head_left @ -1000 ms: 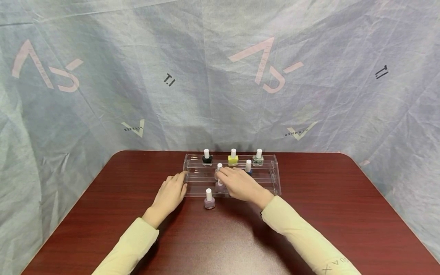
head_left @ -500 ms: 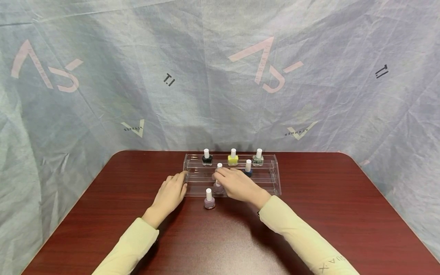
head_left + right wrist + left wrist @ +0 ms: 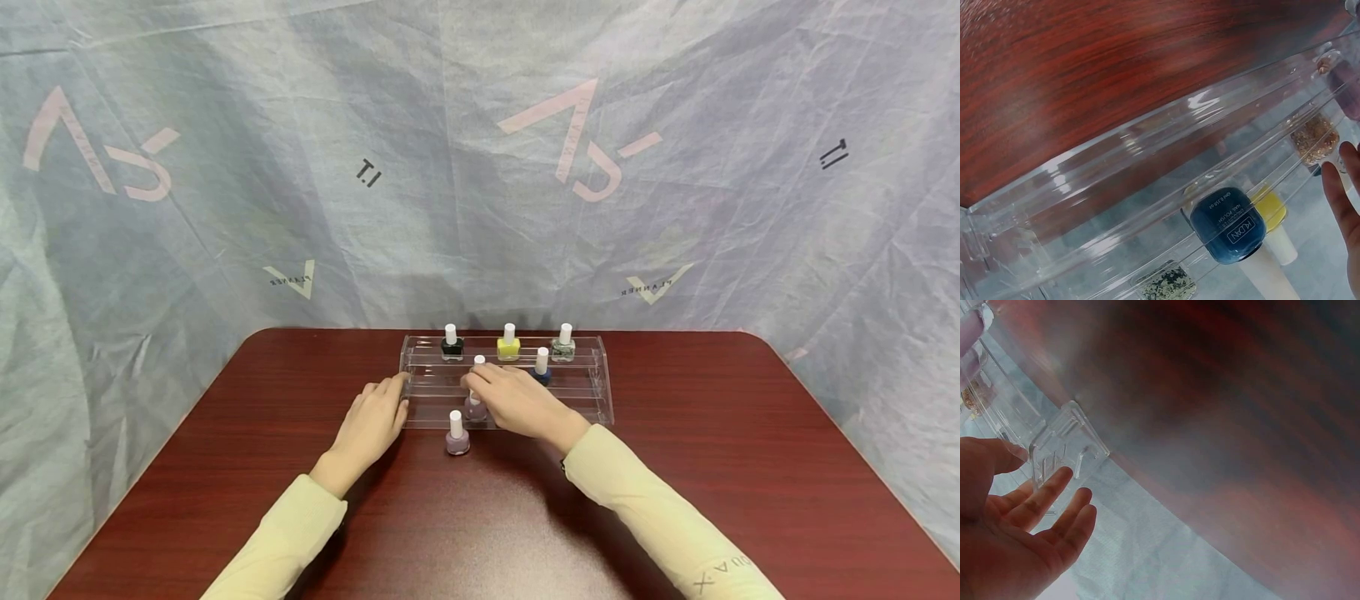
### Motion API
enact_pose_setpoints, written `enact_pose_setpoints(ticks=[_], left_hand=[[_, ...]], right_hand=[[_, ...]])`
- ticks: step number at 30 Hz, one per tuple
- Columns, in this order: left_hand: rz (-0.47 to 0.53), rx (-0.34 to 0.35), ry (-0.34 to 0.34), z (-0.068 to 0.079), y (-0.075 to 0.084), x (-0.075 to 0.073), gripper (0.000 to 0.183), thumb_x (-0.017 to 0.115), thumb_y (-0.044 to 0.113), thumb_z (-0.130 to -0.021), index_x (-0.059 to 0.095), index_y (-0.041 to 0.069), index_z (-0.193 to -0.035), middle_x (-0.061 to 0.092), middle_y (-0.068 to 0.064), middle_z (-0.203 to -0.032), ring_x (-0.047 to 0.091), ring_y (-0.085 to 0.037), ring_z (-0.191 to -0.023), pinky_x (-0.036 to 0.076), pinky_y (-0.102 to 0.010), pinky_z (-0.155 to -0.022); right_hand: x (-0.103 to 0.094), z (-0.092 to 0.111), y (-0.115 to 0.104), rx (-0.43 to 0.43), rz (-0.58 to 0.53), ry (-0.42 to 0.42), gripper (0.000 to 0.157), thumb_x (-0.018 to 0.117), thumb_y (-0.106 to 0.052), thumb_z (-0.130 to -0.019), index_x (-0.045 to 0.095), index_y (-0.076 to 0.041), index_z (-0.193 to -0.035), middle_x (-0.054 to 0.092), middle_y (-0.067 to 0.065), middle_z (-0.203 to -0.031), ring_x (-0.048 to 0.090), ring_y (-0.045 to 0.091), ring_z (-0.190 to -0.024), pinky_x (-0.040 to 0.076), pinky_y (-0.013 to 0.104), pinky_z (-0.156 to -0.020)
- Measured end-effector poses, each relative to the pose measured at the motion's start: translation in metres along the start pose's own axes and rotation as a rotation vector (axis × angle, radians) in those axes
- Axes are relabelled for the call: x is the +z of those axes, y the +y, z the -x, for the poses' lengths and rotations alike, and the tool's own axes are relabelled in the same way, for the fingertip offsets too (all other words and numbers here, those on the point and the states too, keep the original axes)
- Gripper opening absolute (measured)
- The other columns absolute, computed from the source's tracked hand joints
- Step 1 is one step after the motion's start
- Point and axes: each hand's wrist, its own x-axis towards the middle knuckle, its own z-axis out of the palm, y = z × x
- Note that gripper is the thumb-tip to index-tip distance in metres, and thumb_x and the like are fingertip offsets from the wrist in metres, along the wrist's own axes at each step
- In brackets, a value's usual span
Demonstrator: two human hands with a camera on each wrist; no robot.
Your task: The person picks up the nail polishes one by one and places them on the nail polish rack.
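Observation:
A clear tiered acrylic rack (image 3: 435,412) stands on the table. My right hand (image 3: 521,402) pinches a mauve nail polish bottle (image 3: 475,408) by its cap at the lowest tier, left of the rack's middle. Its fingers hide most of the cap. Just behind is a gold-glitter polish bottle (image 3: 1315,139), its white cap showing past the hand in the head view. My left hand (image 3: 371,421) rests against the rack's left end panel (image 3: 1072,447), fingers extended and thumb near the panel's front edge. A second mauve bottle (image 3: 457,442) stands upright on the table before the rack.
The top tier carries a black bottle (image 3: 452,347), a yellow bottle (image 3: 508,348) and a green-glitter bottle (image 3: 562,348). A dark blue bottle (image 3: 1229,225) sits on the middle tier, right of my right hand. A grey printed cloth (image 3: 465,208) hangs behind the table (image 3: 675,467).
My right hand and the mauve bottle have shifted slightly left along the lowest tier. The left hand and the other bottles stay where they were.

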Motion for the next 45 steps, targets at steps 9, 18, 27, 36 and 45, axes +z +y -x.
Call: enact_pose_setpoints(ticks=[9,18,27,36,45], left_hand=[[-0.002,0.004,0.004,-0.0002,0.0,0.0011,0.04,0.06,0.015,-0.086,0.051,0.006,-0.124,0.063,-0.01,-0.107,0.057,-0.033,-0.096,0.046,-0.045,-0.075],[-0.002,0.005,0.006,-0.0005,0.0002,0.0,0.04,0.06,0.015,-0.087,0.051,0.006,-0.125,0.063,-0.011,-0.107,0.057,-0.033,-0.096,0.046,-0.045,-0.074],[-0.01,0.008,0.004,0.0,0.0003,0.0003,0.04,0.059,0.015,-0.087,0.05,0.006,-0.125,0.063,-0.01,-0.106,0.057,-0.033,-0.096,0.046,-0.044,-0.075],[-0.01,0.005,0.0,-0.0003,0.0001,0.0002,0.041,0.059,0.016,-0.087,0.05,0.006,-0.126,0.063,-0.01,-0.107,0.056,-0.033,-0.097,0.046,-0.044,-0.075],[-0.003,0.006,0.007,-0.0005,0.0008,-0.0005,0.04,0.06,0.015,-0.086,0.051,0.006,-0.124,0.063,-0.01,-0.106,0.057,-0.033,-0.095,0.046,-0.045,-0.074]], right_hand=[[-0.0009,-0.0013,-0.0001,0.027,-0.01,-0.045,0.03,0.053,-0.001,-0.083,0.054,-0.013,-0.111,0.056,-0.003,-0.102,0.057,0.011,-0.092,0.048,0.025,-0.08],[-0.0012,-0.0015,-0.0007,0.03,-0.012,-0.036,0.022,0.05,-0.012,-0.091,0.053,-0.013,-0.112,0.057,-0.002,-0.104,0.058,0.011,-0.094,0.048,0.025,-0.081],[-0.0022,-0.0001,-0.0004,0.027,-0.026,-0.006,0.023,0.05,-0.014,-0.091,0.053,-0.013,-0.113,0.057,-0.003,-0.106,0.057,0.011,-0.097,0.048,0.026,-0.084],[-0.0044,0.002,0.001,0.03,-0.066,0.006,0.023,0.051,-0.015,-0.091,0.054,-0.011,-0.113,0.056,-0.003,-0.106,0.055,0.01,-0.097,0.047,0.025,-0.084],[-0.0076,0.0056,0.004,0.006,-0.066,0.062,0.021,0.051,-0.014,-0.091,0.054,-0.011,-0.111,0.056,-0.004,-0.104,0.055,0.009,-0.091,0.048,0.026,-0.077]])
